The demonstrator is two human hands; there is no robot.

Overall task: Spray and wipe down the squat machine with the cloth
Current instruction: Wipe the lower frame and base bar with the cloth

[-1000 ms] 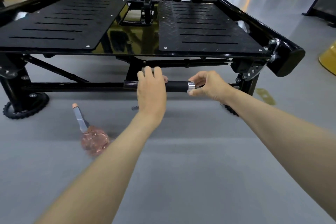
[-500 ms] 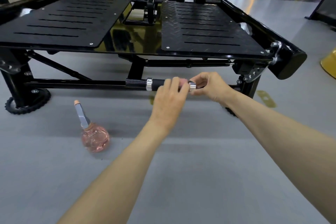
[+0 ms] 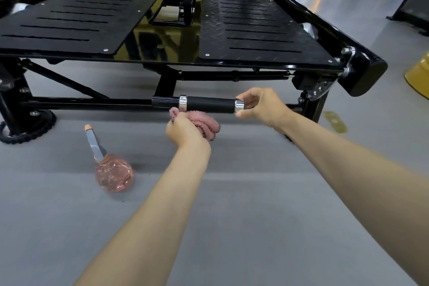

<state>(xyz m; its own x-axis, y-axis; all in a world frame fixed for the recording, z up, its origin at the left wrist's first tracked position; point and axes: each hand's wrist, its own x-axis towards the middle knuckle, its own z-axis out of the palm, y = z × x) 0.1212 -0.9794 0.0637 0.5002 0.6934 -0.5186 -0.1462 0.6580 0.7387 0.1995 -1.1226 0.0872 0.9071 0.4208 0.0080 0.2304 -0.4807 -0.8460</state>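
From the head view, you are low in front of the squat machine, facing the black handle that sticks out from its lower front bar, below the two footplates.

Your right hand pinches the chrome cap at the right end of the handle between curled fingers and thumb, steadying it. Your left hand is closed around the bunched pink cloth just under the handle. The top of the cloth seems to touch the underside near the left chrome ring, though you cannot be sure of contact from here. The two hands are apart, one at each end of the grip.

The spray bottle stands tilted on the floor, to the left of your left arm and near the machine's front left foot; neither hand touches it.

The step in hand looks like wiping the handle, with the rest of the frame and the footplates probably left to do. For the next move, bring the cloth up and wrap it round the black grip. Then run it along between the two chrome rings while your right hand stops the handle from turning. Watch that the loose folds do not snag on the ring edge.
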